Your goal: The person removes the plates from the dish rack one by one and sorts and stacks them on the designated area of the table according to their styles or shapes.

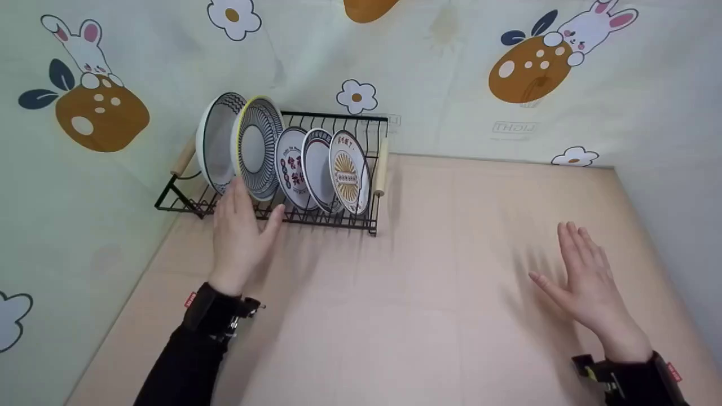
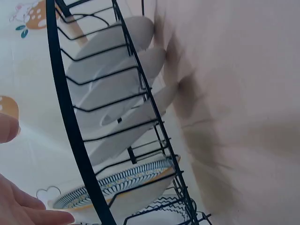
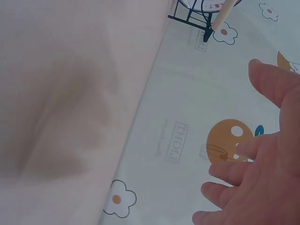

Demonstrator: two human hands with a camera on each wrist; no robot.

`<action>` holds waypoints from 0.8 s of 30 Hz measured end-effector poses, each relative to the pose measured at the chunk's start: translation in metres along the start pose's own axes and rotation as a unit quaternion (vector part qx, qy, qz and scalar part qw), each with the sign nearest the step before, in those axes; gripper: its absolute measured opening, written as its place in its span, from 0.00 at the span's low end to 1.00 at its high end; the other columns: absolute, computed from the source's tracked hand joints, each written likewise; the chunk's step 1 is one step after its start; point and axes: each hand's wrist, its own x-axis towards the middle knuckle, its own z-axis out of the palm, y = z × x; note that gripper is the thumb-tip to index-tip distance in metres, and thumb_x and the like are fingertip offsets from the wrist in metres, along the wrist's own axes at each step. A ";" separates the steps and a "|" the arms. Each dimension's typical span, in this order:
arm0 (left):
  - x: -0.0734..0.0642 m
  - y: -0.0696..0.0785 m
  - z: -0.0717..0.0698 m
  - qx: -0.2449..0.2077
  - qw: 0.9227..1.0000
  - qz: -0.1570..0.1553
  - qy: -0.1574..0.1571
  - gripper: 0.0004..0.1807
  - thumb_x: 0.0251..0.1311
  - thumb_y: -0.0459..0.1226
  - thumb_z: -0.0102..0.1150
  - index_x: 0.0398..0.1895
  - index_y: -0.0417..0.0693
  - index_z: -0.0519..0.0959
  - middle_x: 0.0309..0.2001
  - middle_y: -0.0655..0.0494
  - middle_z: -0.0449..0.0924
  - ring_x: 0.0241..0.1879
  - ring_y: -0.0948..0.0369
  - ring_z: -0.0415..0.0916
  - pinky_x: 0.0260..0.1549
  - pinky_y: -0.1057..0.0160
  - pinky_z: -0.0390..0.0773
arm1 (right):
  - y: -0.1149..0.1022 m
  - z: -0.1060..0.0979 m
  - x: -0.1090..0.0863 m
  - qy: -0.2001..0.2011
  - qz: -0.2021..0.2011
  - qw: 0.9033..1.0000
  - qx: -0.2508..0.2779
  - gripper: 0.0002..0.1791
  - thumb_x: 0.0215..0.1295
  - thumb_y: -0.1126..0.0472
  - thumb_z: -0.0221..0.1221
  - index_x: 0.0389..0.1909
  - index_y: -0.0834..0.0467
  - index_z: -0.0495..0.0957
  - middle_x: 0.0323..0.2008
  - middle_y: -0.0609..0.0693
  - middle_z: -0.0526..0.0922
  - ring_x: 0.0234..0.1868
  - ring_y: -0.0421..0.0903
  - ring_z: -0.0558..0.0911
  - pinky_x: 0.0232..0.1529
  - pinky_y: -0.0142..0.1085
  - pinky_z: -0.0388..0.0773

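Observation:
A black wire dish rack (image 1: 333, 224) with wooden handles stands at the back left. In its slots, from the left, lean a deep white bowl (image 1: 211, 146), a yellow-rimmed patterned plate (image 1: 254, 149) and three smaller plates, the rightmost a small plate (image 1: 345, 175) with a gold design. My left hand (image 1: 240, 237) is at the rack's front, fingers straight and thumb spread, its fingertips overlapping the bowl and yellow-rimmed plate in the head view. In the left wrist view its fingers (image 2: 33, 211) show beside the patterned plate (image 2: 117, 185). Far to the right, my right hand (image 1: 586, 282) holds nothing, fingers extended.
A pale tabletop (image 1: 428, 316) spreads in front of the rack. Behind it and at the sides hangs a light sheet (image 1: 440, 67) printed with rabbits and flowers. The rack's right wooden handle (image 1: 382, 169) faces the right part of the table.

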 end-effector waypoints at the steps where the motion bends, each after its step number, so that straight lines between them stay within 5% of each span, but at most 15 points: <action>1: 0.003 -0.002 0.000 -0.007 1.000 -0.003 0.009 0.49 0.65 0.52 0.59 0.74 0.27 0.49 0.72 0.27 0.52 0.70 0.34 0.52 0.69 0.36 0.50 | 0.000 0.002 0.001 0.005 -0.001 1.000 0.006 0.53 0.59 0.55 0.68 0.76 0.68 0.45 0.73 0.73 0.50 0.75 0.68 0.44 0.72 0.62 0.33; 7: 0.019 -0.014 -0.001 -0.022 0.999 -0.040 0.020 0.46 0.65 0.49 0.59 0.73 0.27 0.52 0.67 0.26 0.61 0.62 0.33 0.65 0.54 0.33 0.71 | -0.002 0.011 0.008 0.020 0.003 0.999 0.029 0.53 0.58 0.58 0.68 0.76 0.69 0.46 0.72 0.73 0.51 0.74 0.68 0.48 0.74 0.57 0.36; 24: 0.048 -0.022 0.001 -0.024 0.994 -0.106 -0.016 0.46 0.67 0.50 0.55 0.73 0.26 0.49 0.64 0.25 0.64 0.60 0.33 0.67 0.58 0.37 0.69 | -0.011 0.032 0.028 0.034 0.014 0.998 0.051 0.48 0.59 0.59 0.67 0.73 0.73 0.52 0.70 0.75 0.57 0.70 0.72 0.55 0.73 0.59 0.46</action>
